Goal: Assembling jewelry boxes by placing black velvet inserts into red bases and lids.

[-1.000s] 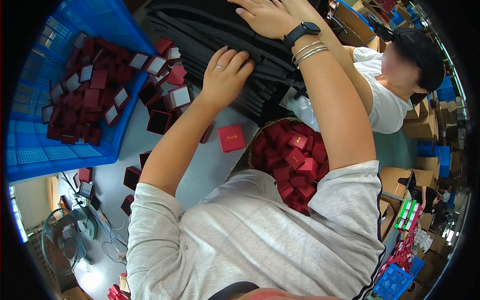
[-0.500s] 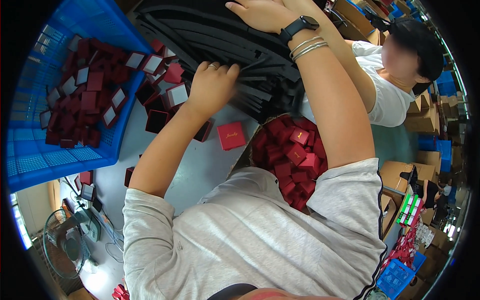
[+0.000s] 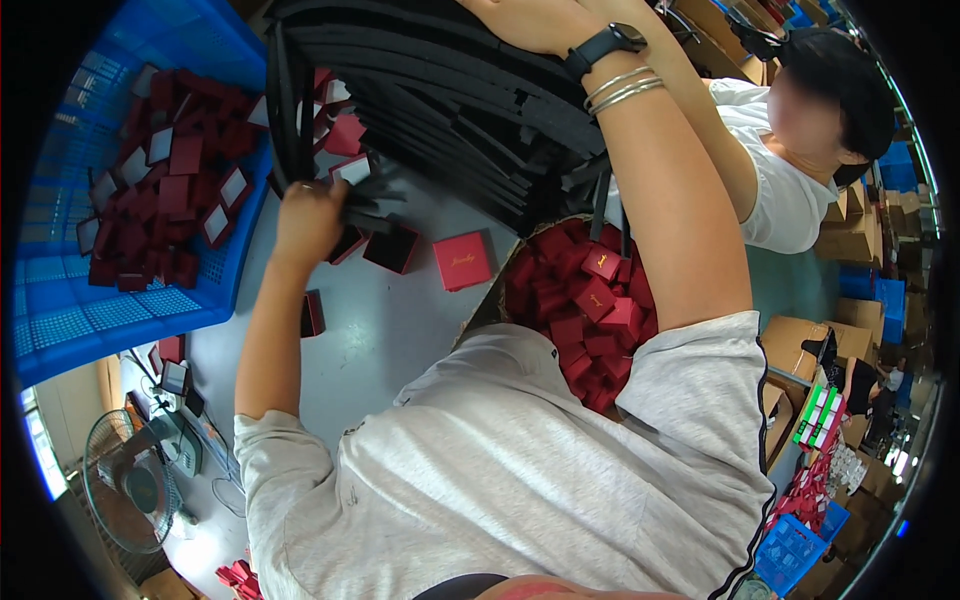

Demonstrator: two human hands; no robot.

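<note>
Foam [image 3: 430,60], black and cut into long strips, spreads across the top middle of the view, its slit ends fanning down toward a bin [image 3: 493,298] of red boxes [image 3: 600,305]. The left hand [image 3: 310,220] is curled closed around a few dark strips [image 3: 372,215] (blurred, so their number is hard to tell) over the table, left of the main sheet. Another strip [image 3: 290,110] hangs from the sheet's left end down to near that hand. The right hand [image 3: 530,22] lies at the sheet's upper edge, partly cut off by the frame; whether its fingers grip, I cannot tell. A dark watch [image 3: 606,45] and silvery bangles [image 3: 625,90] circle that arm.

Below the strips, on the grey table [image 3: 370,340], sit an open box [image 3: 390,248] with a dark inside and, just right of it, a closed red box [image 3: 462,261]. Leftward stands a blue basket [image 3: 115,318] heaped with red boxes, some showing white faces. A fan [image 3: 130,480] is at lower left. At upper right, a co-worker [image 3: 775,190] in a white top and black cap reaches an arm alongside the right forearm.
</note>
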